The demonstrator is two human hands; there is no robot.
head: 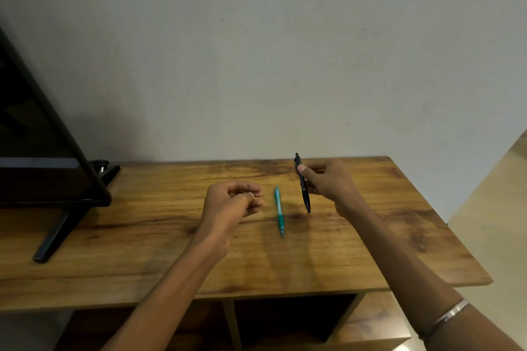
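Right hand [328,182] pinches the black pen [302,185] at its upper half, thumb in front & fingers curled behind the barrel. The pen stands nearly upright, clicker end up, tip down close to the table [142,236]; can't tell if the tip touches the wood or hangs just above it. Left hand [231,202] hovers over the wood w/ fingers curled in toward the palm, thumb against them, nothing visible inside. The teal pen [279,211] lies flat betw. the two hands, tip toward the person, just beside the black pen's tip but apart from it, and no hand touches it.

Progress, as I read it: work is about halfway. One pen is in hand, the other not yet handled, and the left hand sits nearest to it, so prob. that's the one to deal w/ next. Where the pens are meant to end up isn't shown.

Room: plenty of bare wood in front of both hands up to the near edge, and more to the right of the right hand before the slanted right edge. Back edge meets the wall [256,51] just behind the right hand, so little space there. The TV [42,151] & its foot take the left end, well apart from the left hand. Open shelf bays [293,319] sit under the top
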